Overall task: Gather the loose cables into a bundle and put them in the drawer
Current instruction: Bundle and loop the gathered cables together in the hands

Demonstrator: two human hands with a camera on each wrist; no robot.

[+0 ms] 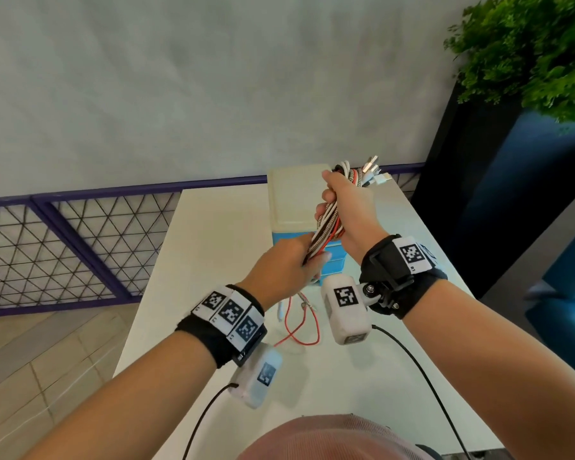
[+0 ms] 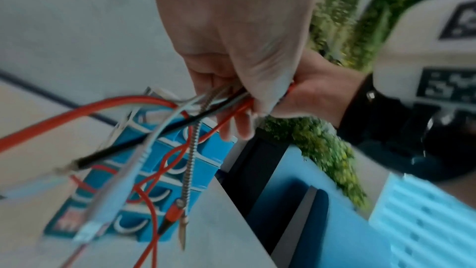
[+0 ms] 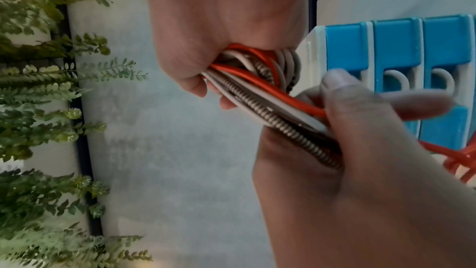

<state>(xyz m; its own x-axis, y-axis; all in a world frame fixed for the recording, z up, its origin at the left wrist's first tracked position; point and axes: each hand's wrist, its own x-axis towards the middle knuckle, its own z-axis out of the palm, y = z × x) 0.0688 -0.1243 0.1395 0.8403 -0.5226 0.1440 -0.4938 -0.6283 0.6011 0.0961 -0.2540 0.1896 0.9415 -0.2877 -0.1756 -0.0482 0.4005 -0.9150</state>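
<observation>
Red, white, black and metal-braided cables (image 1: pixel 327 224) are bunched in mid-air above the white table (image 1: pixel 213 247), in front of the blue drawer unit (image 1: pixel 332 260). Right hand (image 1: pixel 349 210) clenched round the upper part of the bundle, fingers wrapped tight, plug ends (image 1: pixel 374 174) sticking out above the fist. Left hand (image 1: pixel 286 263) just below it, thumb and fingers pinching the lower strands. Loose tails hang under the left hand; a red loop (image 1: pixel 301 327) reaches down to the tabletop. Drawer fronts all look closed. Green plant (image 1: pixel 531 51) at far right.
</observation>
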